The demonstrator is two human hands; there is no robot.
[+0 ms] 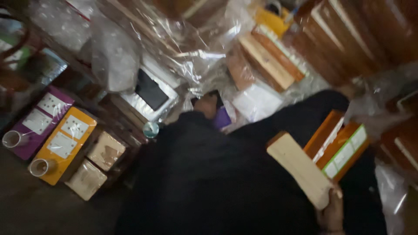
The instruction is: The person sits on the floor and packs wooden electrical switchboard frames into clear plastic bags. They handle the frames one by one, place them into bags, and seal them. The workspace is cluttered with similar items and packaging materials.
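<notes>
From the head camera, the right hand (332, 213) sits low at the frame's right edge, its fingers curled round the bottom end of a pale wooden block (299, 169), which tilts up and away so that its long face stays open to view; orange boxes (337, 146) rest just beside it on the dark-clothed lap, seemingly parked within easy reach. The left hand (206, 105) reaches forward past the knee into crumpled clear plastic wrap (174, 48), beside a small purple packet (223, 117); blur hides whether its fingers are spread or pinching. On the floor to the left lie an orange switch plate (65, 141) and a purple one (41, 117), side by side
</notes>
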